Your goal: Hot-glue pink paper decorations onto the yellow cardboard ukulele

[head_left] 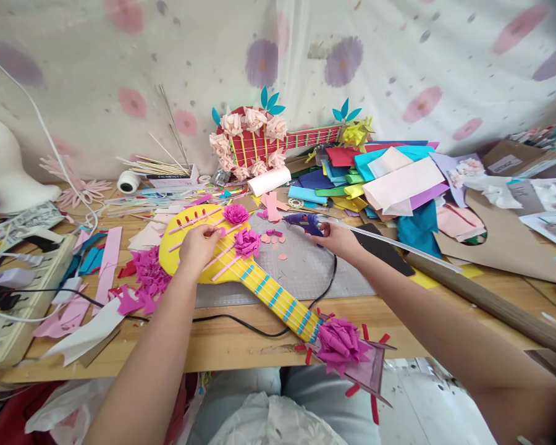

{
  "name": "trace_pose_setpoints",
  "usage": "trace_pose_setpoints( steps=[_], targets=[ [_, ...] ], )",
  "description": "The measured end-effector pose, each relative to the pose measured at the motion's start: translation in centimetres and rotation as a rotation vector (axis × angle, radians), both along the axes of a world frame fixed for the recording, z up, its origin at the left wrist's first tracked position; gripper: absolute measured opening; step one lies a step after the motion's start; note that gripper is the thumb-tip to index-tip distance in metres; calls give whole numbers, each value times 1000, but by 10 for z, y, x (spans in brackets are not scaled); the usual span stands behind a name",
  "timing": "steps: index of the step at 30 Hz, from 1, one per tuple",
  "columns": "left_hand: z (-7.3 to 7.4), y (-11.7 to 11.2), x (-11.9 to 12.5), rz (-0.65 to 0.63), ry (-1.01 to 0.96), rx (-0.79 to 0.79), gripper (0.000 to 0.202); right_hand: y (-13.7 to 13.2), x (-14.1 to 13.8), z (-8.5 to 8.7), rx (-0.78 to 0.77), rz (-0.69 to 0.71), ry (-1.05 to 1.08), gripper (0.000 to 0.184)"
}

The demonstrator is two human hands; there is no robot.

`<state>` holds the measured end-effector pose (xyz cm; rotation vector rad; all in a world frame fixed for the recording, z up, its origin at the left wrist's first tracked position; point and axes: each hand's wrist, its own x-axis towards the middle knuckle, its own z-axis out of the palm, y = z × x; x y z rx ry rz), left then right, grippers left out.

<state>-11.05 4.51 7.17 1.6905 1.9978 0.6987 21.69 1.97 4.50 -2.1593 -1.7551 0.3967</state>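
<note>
A yellow paper guitar [197, 269] lies slanted across the table, its neck pointing toward the near right. My left hand [199, 247] is over its body, fingers pinched on a small pink paper piece [221, 233]. Two magenta paper flowers, one a rose [247, 242], sit on the body beside the pink strips. Another magenta flower [343, 346] covers part of the headstock, among red pegs. In my right hand [336, 240] is a blue glue gun [304, 222], its nozzle pointing left. A long clear glue stick [403, 248] runs out behind it.
Small pink paper discs [282, 256] lie on the grey cutting mat [306, 281]. A black cord [241, 320] crosses the table front. Behind stand a red flower-trimmed guitar [254, 139] and heaped coloured paper [398, 179]. A power strip [41, 278] is at left, a wooden stick [486, 303] at right.
</note>
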Motion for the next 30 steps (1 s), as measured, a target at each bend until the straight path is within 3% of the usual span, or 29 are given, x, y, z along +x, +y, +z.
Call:
trace_pose_setpoints(
  steps=[5,11,15,22,30],
  targets=[
    [10,-9,6,20,133,-41,30,12,-4,-1,71,45,53,45],
    [15,-12,7,34,228,-50,36,20,-16,7,-120,-10,119,42],
    [12,-11,5,52,258,-4,39,24,-18,5,-167,-59,145,44],
    [1,-9,0,10,284,216,30,27,-13,-5,-174,-42,123,43],
    [-7,-8,-2,47,257,274,24,26,-14,-4,-192,-53,125,43]
  ],
)
